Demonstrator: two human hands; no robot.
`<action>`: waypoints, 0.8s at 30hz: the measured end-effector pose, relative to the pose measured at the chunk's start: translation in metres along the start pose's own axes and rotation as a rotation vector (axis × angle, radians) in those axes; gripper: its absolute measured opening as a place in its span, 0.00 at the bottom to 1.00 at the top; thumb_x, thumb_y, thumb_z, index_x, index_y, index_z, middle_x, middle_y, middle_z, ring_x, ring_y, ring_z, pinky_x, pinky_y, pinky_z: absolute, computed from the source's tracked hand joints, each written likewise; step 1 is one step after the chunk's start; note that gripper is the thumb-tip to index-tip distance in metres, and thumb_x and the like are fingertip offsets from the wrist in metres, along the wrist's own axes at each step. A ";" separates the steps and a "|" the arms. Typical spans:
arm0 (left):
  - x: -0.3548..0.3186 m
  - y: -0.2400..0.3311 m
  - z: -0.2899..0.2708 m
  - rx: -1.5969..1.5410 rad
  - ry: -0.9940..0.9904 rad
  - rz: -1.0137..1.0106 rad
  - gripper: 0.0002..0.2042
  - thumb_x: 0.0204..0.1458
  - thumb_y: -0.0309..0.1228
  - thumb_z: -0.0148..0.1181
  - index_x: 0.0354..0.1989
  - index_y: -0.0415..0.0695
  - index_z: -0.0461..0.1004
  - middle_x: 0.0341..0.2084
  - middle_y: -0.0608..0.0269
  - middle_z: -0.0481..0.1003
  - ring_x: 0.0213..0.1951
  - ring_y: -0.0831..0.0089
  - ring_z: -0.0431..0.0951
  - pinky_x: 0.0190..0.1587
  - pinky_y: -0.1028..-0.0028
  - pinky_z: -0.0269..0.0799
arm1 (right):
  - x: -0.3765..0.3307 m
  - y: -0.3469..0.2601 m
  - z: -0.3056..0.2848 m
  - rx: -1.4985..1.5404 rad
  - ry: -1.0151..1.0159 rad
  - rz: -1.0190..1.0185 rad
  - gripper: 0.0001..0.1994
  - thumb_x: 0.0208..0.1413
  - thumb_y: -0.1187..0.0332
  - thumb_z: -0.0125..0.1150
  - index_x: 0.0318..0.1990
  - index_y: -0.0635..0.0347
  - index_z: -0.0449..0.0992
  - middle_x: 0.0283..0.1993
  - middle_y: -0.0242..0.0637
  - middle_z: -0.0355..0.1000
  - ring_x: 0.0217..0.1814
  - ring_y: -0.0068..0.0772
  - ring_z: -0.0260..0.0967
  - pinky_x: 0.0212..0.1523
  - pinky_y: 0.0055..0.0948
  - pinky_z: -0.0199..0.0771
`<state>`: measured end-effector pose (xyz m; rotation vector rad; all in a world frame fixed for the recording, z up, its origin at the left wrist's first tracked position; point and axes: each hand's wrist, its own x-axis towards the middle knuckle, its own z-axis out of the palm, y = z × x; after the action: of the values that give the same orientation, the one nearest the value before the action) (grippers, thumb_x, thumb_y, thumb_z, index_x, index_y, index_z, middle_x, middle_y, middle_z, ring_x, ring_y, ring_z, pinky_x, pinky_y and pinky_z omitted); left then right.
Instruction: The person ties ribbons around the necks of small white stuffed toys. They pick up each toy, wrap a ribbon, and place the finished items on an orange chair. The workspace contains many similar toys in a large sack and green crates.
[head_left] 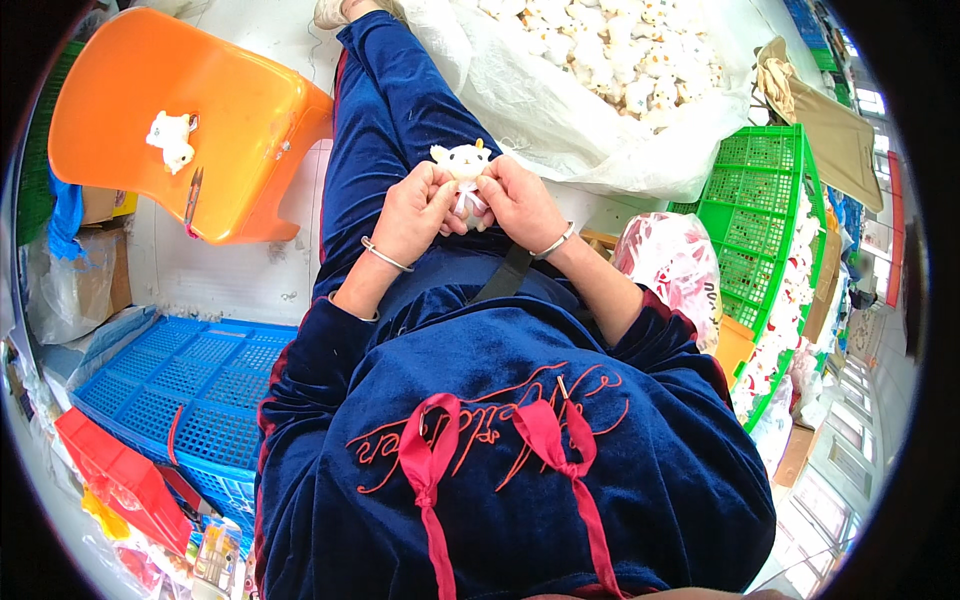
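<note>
Between my two hands, over my lap, is a small white plush toy [461, 162] with dark eyes and a bit of orange on top of its head. A white ribbon [467, 198] shows at its neck, under my fingertips. My left hand [415, 205] is closed, thumb and fingers pinching the toy's left side and the ribbon. From the other side my right hand [522, 205] pinches at the same spot. The toy's head faces up and away from me; its lower body is partly covered by my fingers.
An orange stool [240, 100] at the left carries another white plush toy [172, 140] and small snips [193, 200]. A clear plastic sack [560, 130] of many plush toys lies ahead. Green crates [750, 210] stand right, a blue crate [190, 385] and red bin [115, 480] lower left.
</note>
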<state>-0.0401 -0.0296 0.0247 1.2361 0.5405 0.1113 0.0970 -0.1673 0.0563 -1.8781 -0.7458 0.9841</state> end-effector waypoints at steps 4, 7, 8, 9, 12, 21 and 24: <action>-0.004 -0.002 0.000 0.043 0.016 0.078 0.05 0.67 0.28 0.53 0.43 0.39 0.71 0.26 0.63 0.79 0.25 0.78 0.82 0.25 0.80 0.76 | -0.002 -0.010 0.000 0.075 -0.057 0.047 0.07 0.69 0.70 0.53 0.38 0.63 0.70 0.28 0.31 0.73 0.25 0.17 0.69 0.26 0.18 0.70; -0.006 -0.004 -0.002 0.122 -0.032 0.203 0.05 0.67 0.27 0.53 0.44 0.39 0.71 0.27 0.62 0.80 0.26 0.78 0.83 0.28 0.79 0.78 | 0.000 -0.007 -0.002 -0.026 -0.064 -0.018 0.07 0.69 0.70 0.53 0.38 0.62 0.70 0.28 0.30 0.72 0.25 0.17 0.68 0.26 0.19 0.69; -0.007 -0.004 -0.002 0.156 -0.059 0.255 0.05 0.67 0.27 0.53 0.44 0.39 0.71 0.27 0.61 0.80 0.27 0.77 0.83 0.29 0.78 0.79 | 0.000 -0.005 -0.002 -0.067 -0.063 -0.050 0.06 0.69 0.70 0.54 0.38 0.62 0.70 0.28 0.30 0.72 0.25 0.17 0.68 0.26 0.19 0.69; -0.007 -0.004 -0.003 0.182 -0.089 0.291 0.04 0.67 0.27 0.53 0.44 0.39 0.71 0.27 0.61 0.80 0.27 0.77 0.83 0.30 0.78 0.79 | 0.000 -0.004 -0.002 -0.083 -0.051 -0.070 0.07 0.67 0.69 0.55 0.38 0.63 0.71 0.27 0.34 0.73 0.26 0.22 0.71 0.27 0.24 0.71; -0.008 -0.003 -0.004 0.199 -0.127 0.320 0.04 0.68 0.26 0.51 0.43 0.38 0.69 0.28 0.59 0.80 0.29 0.75 0.84 0.32 0.77 0.81 | 0.000 -0.002 -0.002 -0.119 -0.020 -0.108 0.08 0.65 0.68 0.57 0.38 0.65 0.71 0.26 0.43 0.75 0.28 0.32 0.75 0.30 0.33 0.75; -0.004 -0.019 -0.001 -0.206 -0.063 0.093 0.04 0.70 0.28 0.46 0.44 0.40 0.62 0.31 0.53 0.79 0.30 0.67 0.86 0.31 0.76 0.82 | -0.001 -0.006 0.003 0.272 -0.046 0.090 0.07 0.70 0.70 0.50 0.38 0.63 0.69 0.31 0.31 0.73 0.27 0.17 0.69 0.29 0.19 0.71; -0.004 -0.020 -0.003 -0.198 -0.031 0.055 0.06 0.70 0.30 0.46 0.44 0.40 0.62 0.31 0.53 0.79 0.29 0.68 0.85 0.30 0.77 0.81 | 0.000 -0.008 0.004 0.259 -0.060 0.101 0.07 0.70 0.70 0.50 0.39 0.63 0.70 0.31 0.31 0.73 0.27 0.17 0.68 0.29 0.19 0.70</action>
<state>-0.0490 -0.0351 0.0068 1.0579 0.4571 0.1872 0.0925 -0.1621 0.0622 -1.6796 -0.5339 1.1473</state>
